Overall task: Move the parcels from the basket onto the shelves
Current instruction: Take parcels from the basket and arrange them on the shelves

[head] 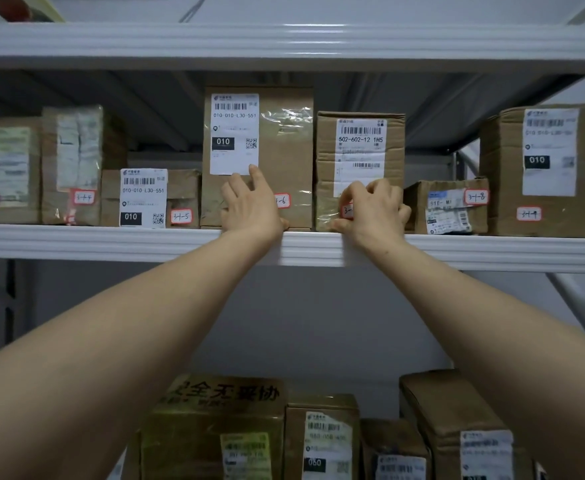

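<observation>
Both my arms reach up to the middle white shelf (111,242). My left hand (251,206) lies flat with straight fingers against the front of a tall brown parcel (284,143) marked 3-1-6. My right hand (374,211) has curled fingers on the lower front of a brown box (360,133) labelled 502-602-12, covering its small red-edged sticker. Whether it pinches the sticker or just presses it I cannot tell. The basket is out of view.
Several labelled parcels fill the same shelf: two tall ones at the left (73,161), a low one marked 3-1-5 (145,199), a small one marked 3-1-8 (450,209), a big one at the right (547,168). More boxes (215,427) stand on the shelf below.
</observation>
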Tool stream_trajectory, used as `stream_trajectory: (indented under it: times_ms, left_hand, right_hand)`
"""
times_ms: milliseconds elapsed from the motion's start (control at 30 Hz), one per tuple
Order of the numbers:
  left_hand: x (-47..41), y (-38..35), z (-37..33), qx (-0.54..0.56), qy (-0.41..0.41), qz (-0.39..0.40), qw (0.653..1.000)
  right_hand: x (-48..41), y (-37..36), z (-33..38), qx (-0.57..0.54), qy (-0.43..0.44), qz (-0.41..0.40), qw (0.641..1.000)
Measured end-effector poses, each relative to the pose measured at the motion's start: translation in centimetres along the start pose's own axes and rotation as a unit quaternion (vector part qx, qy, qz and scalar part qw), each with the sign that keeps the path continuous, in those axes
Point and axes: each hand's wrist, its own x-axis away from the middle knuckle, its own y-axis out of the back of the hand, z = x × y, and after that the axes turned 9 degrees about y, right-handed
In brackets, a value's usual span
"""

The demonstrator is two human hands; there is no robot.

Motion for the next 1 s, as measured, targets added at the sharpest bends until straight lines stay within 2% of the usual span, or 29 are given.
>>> stream_trajectory:
  times_ms: [400,567,700,800,1000]
  left_hand:
    - [0.2,0.0,-0.5,0.008,0.020,-0.006,1.000]
    - [0.7,0.4,0.5,0.009,0.004,-0.027,1.000]
    - [0.9,1.4,3.7,0.013,0.001,-0.069,0.998]
    - [0.3,2.7,7.8,0.005,0.013,-0.095,0.995]
    - [-2.7,6.5,16.1,0.000,0.058,-0.120,0.991]
  right_hand:
    - [-0.3,-0.2,-0.3,0.004,0.006,0.003,1.000]
    - [0.1,-0.5,1.2,-0.015,0.067,-0.062,0.996]
    - [0.7,-1.8,5.4,-0.062,0.162,-0.091,0.981]
    - [1.0,-3.4,9.4,-0.093,0.230,-0.078,0.965]
    - [0.6,-6.7,17.2,-0.090,0.242,-0.060,0.964]
